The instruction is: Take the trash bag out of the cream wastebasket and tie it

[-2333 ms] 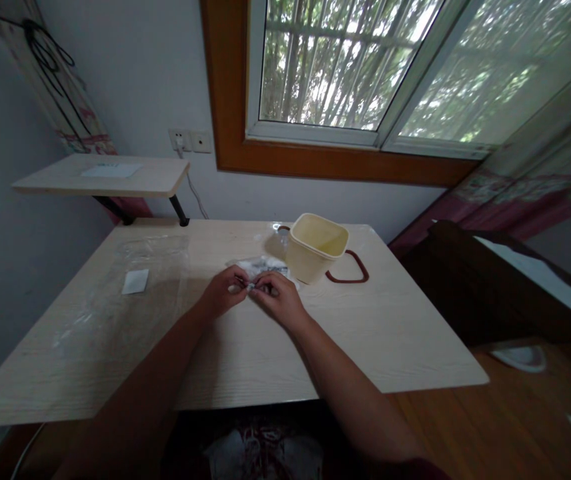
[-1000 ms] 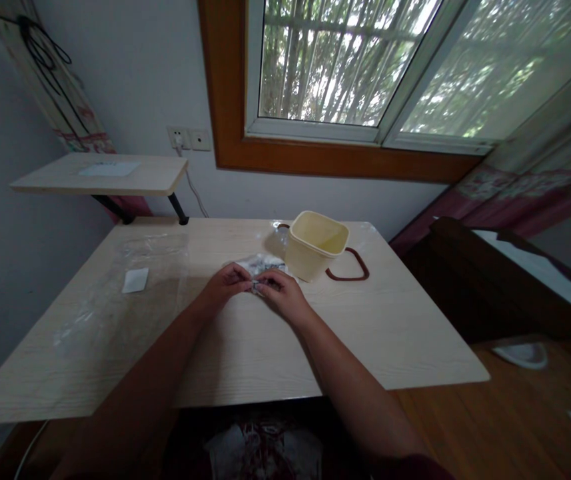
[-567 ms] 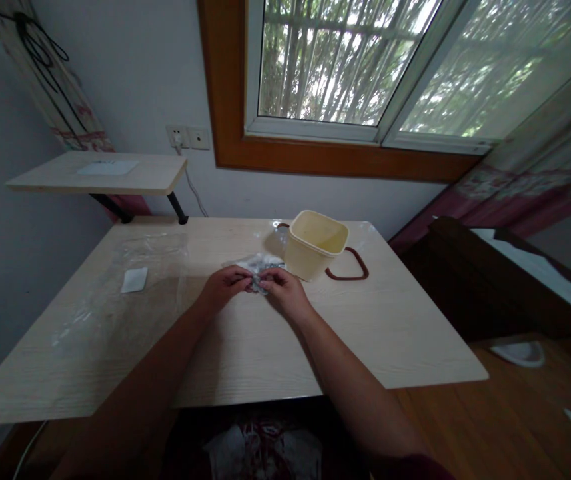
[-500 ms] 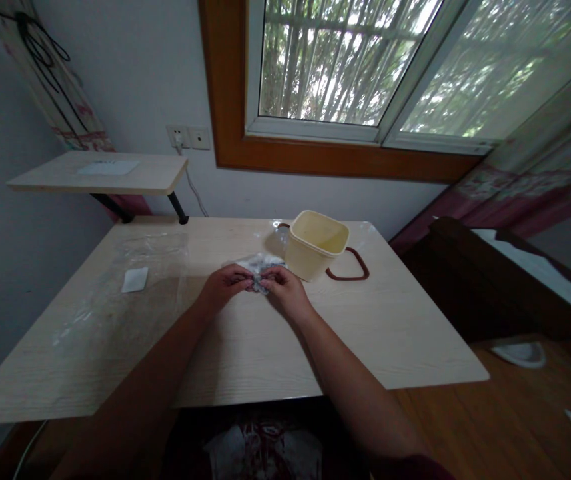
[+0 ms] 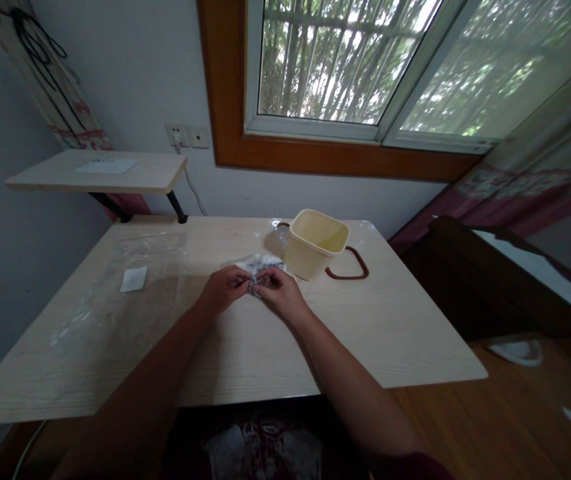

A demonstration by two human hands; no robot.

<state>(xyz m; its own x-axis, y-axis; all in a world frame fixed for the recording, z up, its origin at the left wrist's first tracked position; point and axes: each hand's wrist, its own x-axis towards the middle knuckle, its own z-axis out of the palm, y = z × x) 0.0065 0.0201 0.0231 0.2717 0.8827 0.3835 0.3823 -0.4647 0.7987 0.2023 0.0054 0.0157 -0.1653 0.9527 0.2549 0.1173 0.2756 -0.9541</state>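
A crumpled, whitish plastic bag with bluish markings lies at the middle of the table, its near end gathered between my hands. The fingertips of my left hand pinch this gathered end from the left. From the right, my right hand pinches it too, close against the left fingertips. Exactly how the plastic is folded or twisted there is too small to make out. Just beyond my right hand stands a cream plastic bin, upright with its opening tipped into view.
A brown handle-like loop lies right of the bin. Clear plastic sheeting with a small white square on it spreads over the table's left side. A raised shelf on black legs stands at the back left, below a wall socket.
My right fingers have shifted slightly on the gathered plastic, and the bag's crumpled part looks a little different in shape. The bin and sheeting stay where they were.
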